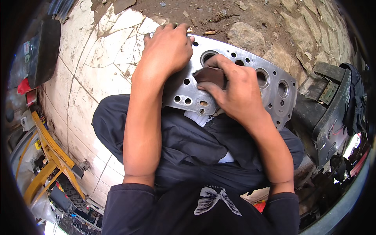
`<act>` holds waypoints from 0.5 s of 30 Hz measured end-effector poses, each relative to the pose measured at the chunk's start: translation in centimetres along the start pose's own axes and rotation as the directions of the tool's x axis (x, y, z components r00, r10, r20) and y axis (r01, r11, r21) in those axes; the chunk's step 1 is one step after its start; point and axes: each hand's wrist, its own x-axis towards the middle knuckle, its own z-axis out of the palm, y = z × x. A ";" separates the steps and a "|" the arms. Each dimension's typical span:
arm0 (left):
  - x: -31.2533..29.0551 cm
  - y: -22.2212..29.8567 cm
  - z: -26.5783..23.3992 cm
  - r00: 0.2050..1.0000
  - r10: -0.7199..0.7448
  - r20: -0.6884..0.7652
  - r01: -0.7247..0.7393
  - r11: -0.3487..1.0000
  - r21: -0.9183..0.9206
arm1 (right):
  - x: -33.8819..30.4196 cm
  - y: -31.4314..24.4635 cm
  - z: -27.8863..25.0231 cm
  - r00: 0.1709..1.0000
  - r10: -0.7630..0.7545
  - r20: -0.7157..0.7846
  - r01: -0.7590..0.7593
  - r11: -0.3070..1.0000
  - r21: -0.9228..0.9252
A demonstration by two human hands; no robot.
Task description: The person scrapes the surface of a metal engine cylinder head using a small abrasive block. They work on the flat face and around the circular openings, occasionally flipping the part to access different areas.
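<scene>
Across my lap lies a grey metal cylinder head, flat machined face up, with round valve openings and several smaller holes. My left hand holds it at the far left, fingers hooked over the far edge. In my right hand is a folded piece of dark brown sandpaper, pinched between thumb and fingers. The sandpaper rests against the face, left of the middle, and partly covers a valve opening. Beneath my right hand, part of the face is hidden.
Cracked white tiles cover the floor at left; bare soil and stones lie beyond the cylinder head. A black box-like part stands close on the right. A yellow wooden frame is at the lower left, below a dark panel.
</scene>
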 end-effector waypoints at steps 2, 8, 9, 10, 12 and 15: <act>0.0 -0.2 0.1 1.000 0.001 -0.011 0.000 1.000 0.021 | 0.0 0.1 0.1 1.000 0.008 0.028 -0.008 1.000 -0.019; 0.0 -0.4 0.4 0.999 0.016 -0.045 -0.016 1.000 -0.002 | -0.1 -0.2 -0.9 0.999 0.018 0.050 -0.014 0.998 -0.061; 0.0 -0.3 0.5 1.000 0.005 -0.025 -0.005 1.000 0.000 | 0.1 -0.2 -0.6 0.997 0.062 0.046 -0.062 0.998 -0.001; 0.1 -0.3 0.3 1.000 -0.004 -0.011 0.004 1.000 0.006 | 0.1 -0.1 -0.7 0.996 0.061 0.059 -0.060 0.998 -0.022; 0.2 -0.4 0.1 1.000 -0.005 0.009 0.005 1.000 0.015 | -0.1 -0.1 -1.1 0.995 0.059 0.084 -0.054 0.997 -0.063; 0.2 -0.8 0.4 1.000 0.005 0.019 -0.005 1.000 0.022 | -0.4 -0.1 -1.2 0.998 0.029 0.060 -0.024 0.996 -0.086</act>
